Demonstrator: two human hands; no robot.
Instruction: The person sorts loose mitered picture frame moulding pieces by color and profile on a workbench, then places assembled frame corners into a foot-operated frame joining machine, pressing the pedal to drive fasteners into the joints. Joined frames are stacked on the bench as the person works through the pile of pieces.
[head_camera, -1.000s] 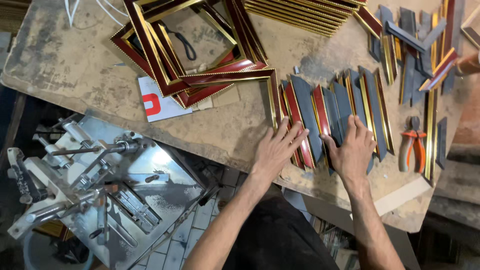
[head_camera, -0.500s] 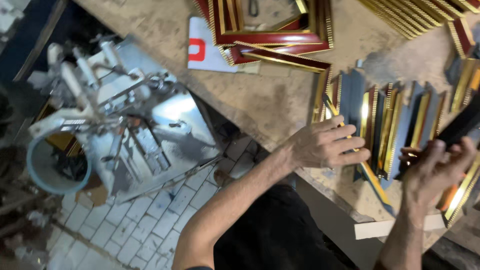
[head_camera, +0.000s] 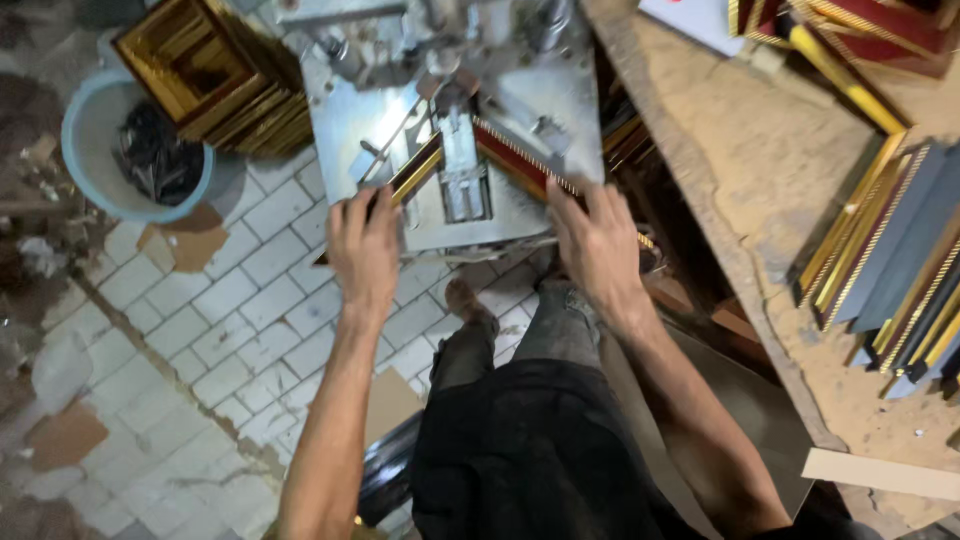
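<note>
Both hands rest on a metal joining machine (head_camera: 455, 120) that stands at the far centre of the view, seen from above. On the left side, the left hand (head_camera: 365, 250) lies palm down with its fingers together, pressing on one strip of picture-frame moulding (head_camera: 415, 172) whose gold edge runs up and to the right toward the middle of the machine. Over on the right, the right hand (head_camera: 598, 240) lies palm down too, fingers slightly spread, pressing on a second moulding strip (head_camera: 520, 165), red with a beaded gold edge, which runs up and to the left. These two strips meet at an angle in front of the machine's upright centre clamp (head_camera: 462, 165), forming a corner that points away from the person.

Near the bottom of the view are the person's dark trousers (head_camera: 530, 440), with one foot (head_camera: 465, 300) on a floor of pale tiles (head_camera: 240, 300).

To the far left, a round light-blue tub (head_camera: 80, 160) holds dark scraps, and just to its right stands a stack of finished gold frames (head_camera: 215, 75).

Along the right side runs a worn wooden workbench (head_camera: 760, 190). More cut moulding lengths (head_camera: 890, 270) in gold and dark grey lie side by side on it, and red and gold frames (head_camera: 880, 30) lie at its far edge.
</note>
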